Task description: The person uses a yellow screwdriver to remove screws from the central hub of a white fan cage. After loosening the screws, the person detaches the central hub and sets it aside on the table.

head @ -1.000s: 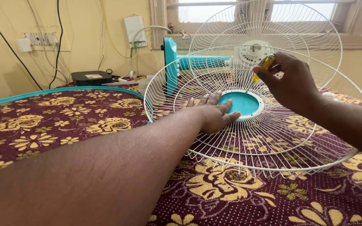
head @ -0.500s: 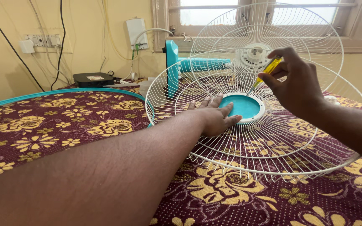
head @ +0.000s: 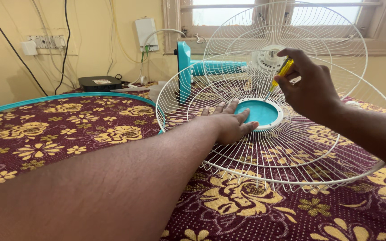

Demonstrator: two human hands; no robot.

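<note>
A white wire fan guard (head: 291, 151) lies bowl-like on the floral cloth, with a teal round centre cap (head: 261, 111). My left hand (head: 228, 122) rests flat inside the guard, fingertips touching the cap's left edge. My right hand (head: 311, 89) is above the cap and grips a small screwdriver (head: 282, 71) with a yellow handle, its tip pointing down toward the cap's upper right rim. A second wire guard (head: 287, 35) with a white motor housing (head: 266, 58) stands upright behind.
A teal fan stand (head: 190, 69) lies behind the guards. A teal ring (head: 63, 97) curves across the maroon floral cloth (head: 68, 134) at left. A black box (head: 99, 82), cables, a wall socket strip (head: 45, 42) and a white box (head: 147, 33) are along the wall.
My right hand has lifted slightly with the screwdriver, and its tip now points nearer the cap's rim. My left hand stays pressed on the guard.
</note>
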